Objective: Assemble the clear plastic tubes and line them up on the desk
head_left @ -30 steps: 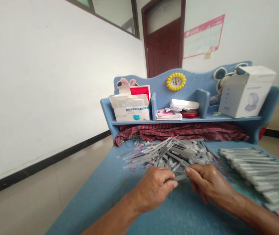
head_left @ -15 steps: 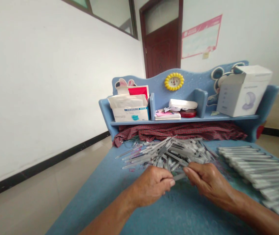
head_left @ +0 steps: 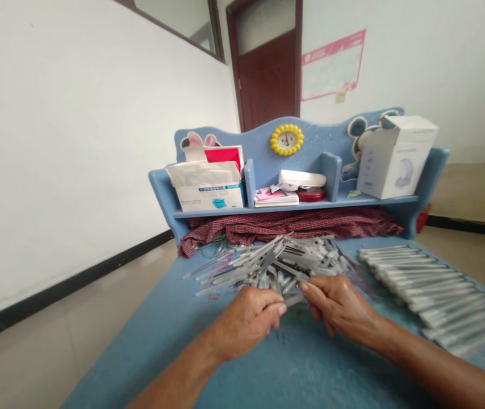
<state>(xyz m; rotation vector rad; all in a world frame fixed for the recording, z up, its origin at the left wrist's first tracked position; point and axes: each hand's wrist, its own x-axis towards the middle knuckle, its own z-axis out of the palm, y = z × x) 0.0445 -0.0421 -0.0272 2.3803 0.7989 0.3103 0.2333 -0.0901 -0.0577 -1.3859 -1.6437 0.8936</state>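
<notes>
A clear pen (head_left: 294, 300) with a whitish barrel juts from the closed fingers of my left hand (head_left: 249, 322), pointing right. My right hand (head_left: 342, 307) is closed too, thumb and forefinger pinched at the far end of that pen; its other fingers curl underneath. Exactly what lies between the right fingertips is partly hidden. Just behind both hands spreads a loose pile of clear pens and thin dark refills (head_left: 268, 261), pointing several ways. To the right of my right hand, many similar pens lie side by side in a neat row (head_left: 430, 289).
The blue desk (head_left: 140, 352) has a raised shelf (head_left: 208, 214) at the back. On it stand a mask box (head_left: 212, 196), papers, a red round tin (head_left: 310, 195) and a white carton (head_left: 396, 162). Red checked cloth (head_left: 276, 227) is bunched beneath. A white wall rises left.
The view has swung slightly to the right, so everything sits further left in it. Both hands keep nearly the same closed pose in front of the pile.
</notes>
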